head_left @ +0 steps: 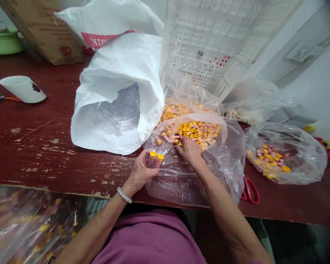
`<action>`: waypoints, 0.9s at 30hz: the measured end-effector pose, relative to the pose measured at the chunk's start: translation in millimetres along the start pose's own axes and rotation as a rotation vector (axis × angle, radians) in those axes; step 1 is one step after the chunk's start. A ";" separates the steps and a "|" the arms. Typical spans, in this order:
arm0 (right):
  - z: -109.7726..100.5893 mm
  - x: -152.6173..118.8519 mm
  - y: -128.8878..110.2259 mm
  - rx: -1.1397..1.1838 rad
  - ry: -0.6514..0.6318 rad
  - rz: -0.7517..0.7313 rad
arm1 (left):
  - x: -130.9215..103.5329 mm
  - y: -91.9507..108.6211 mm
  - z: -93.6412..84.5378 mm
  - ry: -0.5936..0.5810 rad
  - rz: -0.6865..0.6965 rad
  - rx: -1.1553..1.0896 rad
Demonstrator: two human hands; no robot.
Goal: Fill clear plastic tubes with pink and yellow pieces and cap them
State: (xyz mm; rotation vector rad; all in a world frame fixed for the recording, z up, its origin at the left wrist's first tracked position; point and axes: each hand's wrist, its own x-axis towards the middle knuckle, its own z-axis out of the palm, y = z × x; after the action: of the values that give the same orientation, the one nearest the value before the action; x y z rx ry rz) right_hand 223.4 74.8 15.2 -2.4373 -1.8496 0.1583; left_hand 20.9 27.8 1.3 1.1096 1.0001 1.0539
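Two small clear tubes [153,158] with yellow caps and pinkish patterned contents stand upright side by side in my left hand [141,169], its thumb and fingers closed round them. My right hand [191,149] reaches into an open clear plastic bag [178,187], fingertips among many small yellow-capped pieces [199,132] with pink-and-white patterned bodies. Whether those fingers grip a piece is hidden. Left of the bag, a white woven sack [110,66] lies with its mouth open toward me, showing clear empty tubes [121,117] inside.
Red-handled scissors [251,190] and another clear bag [299,150] of capped pieces lie to the right. A white plastic basket [203,40] leans behind. On the worn red table [44,146] are a white cup [23,89] and a cardboard box [49,33]. Bagged tubes [30,227] sit below left.
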 end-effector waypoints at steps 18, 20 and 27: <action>-57.5 -91.4 -22.5 0.776 0.017 -0.665 | -3.9 4.8 1.6 -0.114 0.255 0.395; -51.6 -91.3 -22.1 0.776 0.104 -0.638 | -4.5 5.4 1.8 -0.109 0.230 0.374; -17.6 -105.9 -29.1 0.392 0.187 -0.691 | -1.8 -7.2 -0.7 -0.072 0.140 0.270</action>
State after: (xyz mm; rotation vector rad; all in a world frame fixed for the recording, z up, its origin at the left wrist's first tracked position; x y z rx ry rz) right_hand 169.6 -19.4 40.0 -1.4205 -2.1883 0.2087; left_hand 20.9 25.3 -5.7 1.4449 1.0397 1.0016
